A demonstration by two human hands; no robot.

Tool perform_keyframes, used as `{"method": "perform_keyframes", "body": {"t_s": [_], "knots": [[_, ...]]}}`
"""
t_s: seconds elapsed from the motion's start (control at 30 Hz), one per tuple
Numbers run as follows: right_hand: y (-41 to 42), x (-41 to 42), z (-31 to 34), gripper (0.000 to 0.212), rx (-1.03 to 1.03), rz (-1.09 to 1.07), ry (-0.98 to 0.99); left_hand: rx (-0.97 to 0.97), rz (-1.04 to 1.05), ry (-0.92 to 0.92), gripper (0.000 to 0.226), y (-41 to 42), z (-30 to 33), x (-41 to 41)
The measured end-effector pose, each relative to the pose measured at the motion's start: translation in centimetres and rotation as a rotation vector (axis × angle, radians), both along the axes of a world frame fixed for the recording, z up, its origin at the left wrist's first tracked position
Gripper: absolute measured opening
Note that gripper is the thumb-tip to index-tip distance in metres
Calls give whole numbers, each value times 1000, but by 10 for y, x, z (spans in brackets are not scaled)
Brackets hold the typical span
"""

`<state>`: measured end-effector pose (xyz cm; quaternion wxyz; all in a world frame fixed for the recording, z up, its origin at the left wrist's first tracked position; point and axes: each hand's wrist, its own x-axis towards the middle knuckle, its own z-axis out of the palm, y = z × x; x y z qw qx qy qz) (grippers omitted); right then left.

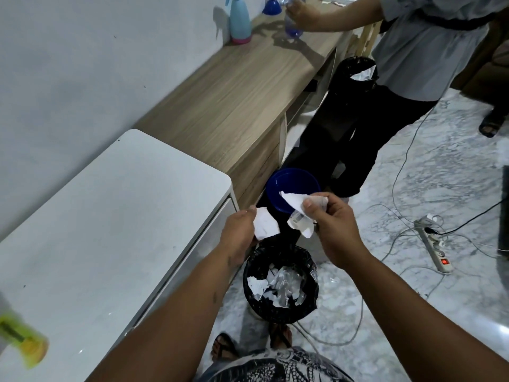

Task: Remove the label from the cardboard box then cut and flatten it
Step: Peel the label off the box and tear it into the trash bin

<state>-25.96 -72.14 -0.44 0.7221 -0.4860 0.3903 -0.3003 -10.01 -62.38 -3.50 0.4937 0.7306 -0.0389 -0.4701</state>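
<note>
Two bare hands worked above one black-lined waste bin (281, 282) on the marble floor. The left hand (238, 232) pinched one torn white label scrap (265, 223) between thumb and fingers; the right hand (334, 219) was closed around a second, larger crumpled label piece (298, 213), on which a small barcode showed, its print too small to read. The two pieces were apart, just above the bin, which held many white and clear scraps. One blue bowl (292, 188) stood behind the hands. A second person's hand (301, 13) held one clear bottle (292, 26) on the wooden counter (234, 100), near one pale-blue bottle (240, 20). One power strip (435, 245) lay on the floor, its switch glowing red. The cardboard box was nowhere in view.
</note>
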Motion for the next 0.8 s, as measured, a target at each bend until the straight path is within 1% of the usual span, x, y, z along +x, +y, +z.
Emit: {"method": "perform_keyframes", "body": {"t_s": [0.03, 0.1, 0.17, 0.2, 0.23, 0.27, 0.33, 0.4, 0.43, 0.47, 0.53, 0.57, 0.6, 0.67, 0.7, 0.73, 0.8], "knots": [[2, 4, -6, 5, 66, 14, 1, -17, -28, 36, 35, -2, 5, -6], [9, 10, -19, 14, 96, 28, 52, -69, -77, 133, 44, -4, 13, -17], [16, 13, -28, 18, 44, 47, 149, -137, -117, 245, 60, -2, 14, -21], [20, 13, -31, 19, 13, 51, 202, -150, -136, 272, 65, 0, 16, -22], [22, 13, -36, 19, -20, 53, 249, -150, -153, 278, 64, 2, 15, -22], [24, 12, -38, 20, -48, 63, 278, -138, -172, 249, 55, 3, 12, -21], [26, 11, -43, 20, -122, 107, 335, -94, -194, 134, 31, 6, 1, -21], [27, 10, -50, 23, -214, 163, 424, -61, -209, 48, 20, 10, -12, -21], [27, 10, -54, 30, -243, 192, 471, -43, -216, 13, 15, 12, -17, -22], [28, 9, -58, 43, -253, 221, 514, -23, -226, -32, 13, 14, -20, -22], [30, 6, -67, 79, -271, 216, 561, 7, -248, -111, 16, 17, -25, -24], [31, 2, -73, 85, -350, 186, 597, 18, -250, -139, 21, 18, -27, -26], [33, -2, -77, 81, -505, 163, 626, 33, -254, -167, 25, 19, -28, -27], [38, -10, -89, 55, -839, 224, 702, 80, -260, -183, 32, 21, -37, -30], [39, -12, -95, 42, -912, 299, 741, 98, -267, -178, 31, 21, -41, -31], [41, -13, -101, 33, -916, 378, 770, 106, -276, -170, 25, 22, -47, -32], [46, -16, -109, 22, -768, 469, 791, 102, -304, -170, 14, 24, -61, -34]]}}
